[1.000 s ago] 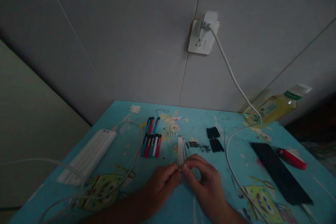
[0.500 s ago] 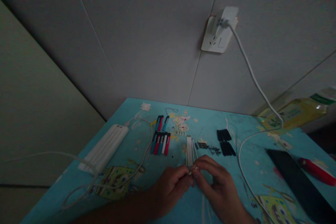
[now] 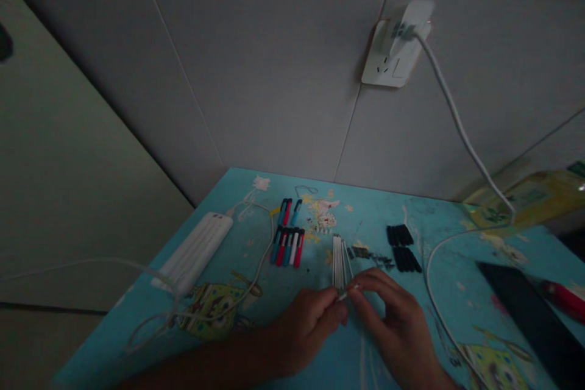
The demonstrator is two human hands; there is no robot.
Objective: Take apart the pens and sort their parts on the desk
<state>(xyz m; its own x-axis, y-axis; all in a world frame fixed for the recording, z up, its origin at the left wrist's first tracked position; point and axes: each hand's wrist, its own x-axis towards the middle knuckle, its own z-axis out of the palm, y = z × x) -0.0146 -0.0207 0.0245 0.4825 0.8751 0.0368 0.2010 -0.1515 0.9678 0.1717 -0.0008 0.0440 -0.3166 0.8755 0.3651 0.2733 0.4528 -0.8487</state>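
At the clock's hub, left hand (image 3: 304, 329): thumb and forefinger pinched together on one end of the pale piece, palm turned inward.
Right hand (image 3: 404, 323): thumb and fingertips closed on the other end, close beside the left fingertips.
Pale piece (image 3: 342, 297): thin, slanting between both sets of fingertips; too small to tell its exact shape.
Table cover (image 3: 278, 289): blue, cartoon-printed, beneath everything, noon lying towards the wall.
Dark slab (image 3: 525, 317): three o'clock, long and flat, running out of frame.
Red object (image 3: 567, 300): three o'clock, past the slab, cut by the frame edge.
White bar-shaped box (image 3: 194, 253): ten o'clock, a cable at its far end.
White rods (image 3: 337, 256): twelve o'clock, side by side, just beyond the fingertips.
Small dark bits (image 3: 361, 252): one o'clock, in little clusters, too small to name.
Black pieces (image 3: 406, 259): between one and two, laid in two groups.
Pen-like barrels (image 3: 287, 248): eleven o'clock, blue, red and white, a row of five with three behind.
Bottle (image 3: 534, 198): two o'clock, yellowish, slanted, near the wall.
Wall socket (image 3: 386, 67): towards half past twelve, with white adapter (image 3: 414, 15) and cable (image 3: 450, 103) trailing down to the table.
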